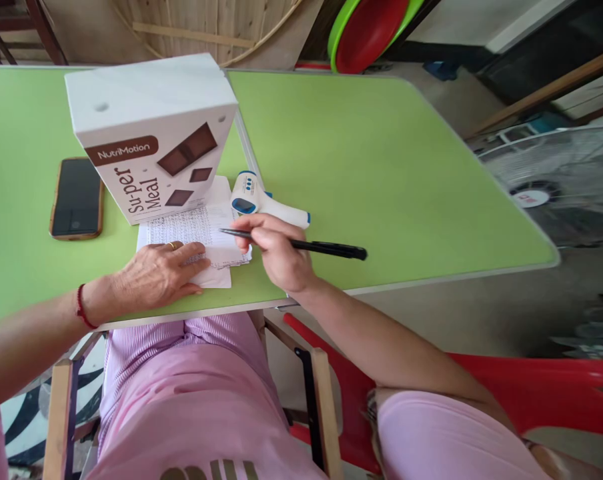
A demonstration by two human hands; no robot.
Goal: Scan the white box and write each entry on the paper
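Observation:
Sheets of paper covered in handwriting lie near the front edge of the green table. My left hand rests flat on their lower left part, fingers stretched out. In my right hand is a black pen, its tip over the right part of the writing; I cannot tell whether it touches. Just beyond that hand lies a white and blue infrared thermometer. A white NutriMotion box stands upright behind the papers, its base at their top edge.
A phone lies left of the box, dark screen up. The green folding table stretches to the right. Past its right end stands a fan. Red and green basins lean behind it, and a red chair is at lower right.

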